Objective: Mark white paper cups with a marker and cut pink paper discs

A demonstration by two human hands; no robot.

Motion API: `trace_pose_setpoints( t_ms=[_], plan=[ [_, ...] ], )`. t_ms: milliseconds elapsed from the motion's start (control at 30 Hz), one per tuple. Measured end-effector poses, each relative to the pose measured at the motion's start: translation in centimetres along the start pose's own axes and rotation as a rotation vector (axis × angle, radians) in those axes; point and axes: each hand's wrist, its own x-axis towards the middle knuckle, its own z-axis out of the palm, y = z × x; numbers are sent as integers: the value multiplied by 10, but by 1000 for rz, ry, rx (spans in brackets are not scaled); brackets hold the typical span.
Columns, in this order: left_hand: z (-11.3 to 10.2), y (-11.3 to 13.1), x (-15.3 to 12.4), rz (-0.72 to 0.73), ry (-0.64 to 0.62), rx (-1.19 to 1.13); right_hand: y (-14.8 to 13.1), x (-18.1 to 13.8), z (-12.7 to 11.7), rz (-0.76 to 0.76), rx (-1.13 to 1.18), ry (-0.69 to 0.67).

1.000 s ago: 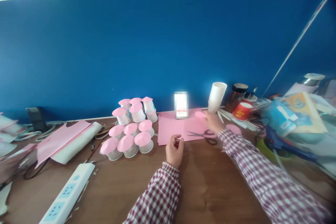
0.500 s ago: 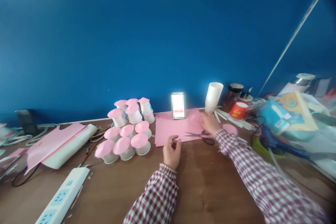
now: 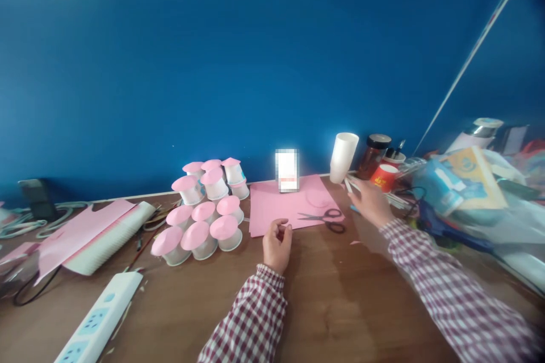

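My left hand (image 3: 277, 244) rests at the front edge of a pink paper sheet (image 3: 272, 204), fingers loosely curled with nothing seen in them. My right hand (image 3: 370, 201) is over a bundle of white sticks (image 3: 398, 201), beside a stack of white paper cups (image 3: 344, 156). Its thumb and forefinger look apart, with white stick ends between them; contact is unclear. Under its fingers a small pale blue thing (image 3: 354, 209) partly shows. Black-handled scissors (image 3: 326, 218) lie on the sheet. On the left stand several white cups topped with pink paper cones (image 3: 198, 235).
A white power strip (image 3: 100, 315) lies front left, near cut pink paper (image 3: 80, 229) and a ridged white roll (image 3: 110, 238). A red cup (image 3: 384, 177) and a dark-lidded jar (image 3: 373, 154) stand right, before plastic bags (image 3: 468, 181) and a blue-handled tool (image 3: 443, 232).
My right hand has moved right, from the cup stack's base and the sheet's corner to the white sticks, now covering the pink disc's place. My left hand stays put.
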Motion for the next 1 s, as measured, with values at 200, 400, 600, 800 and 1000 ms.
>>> trace_pose_setpoints(
  t_ms=[200,400,600,800,1000],
  plan=[
    [1,1,0,-16,-4,-10,-5,60,-41,28,-58,332],
    [1,2,0,-16,-1,-17,-12,104,-47,-34,-206,192],
    [1,-2,-1,-16,-15,-33,0,125,-45,-35,-360,17],
    [1,-2,0,-25,-17,-22,2,136,-51,-47,-397,-132],
    [0,2,0,-24,-6,-9,-6,136,-59,-60,-380,-231]
  ],
)
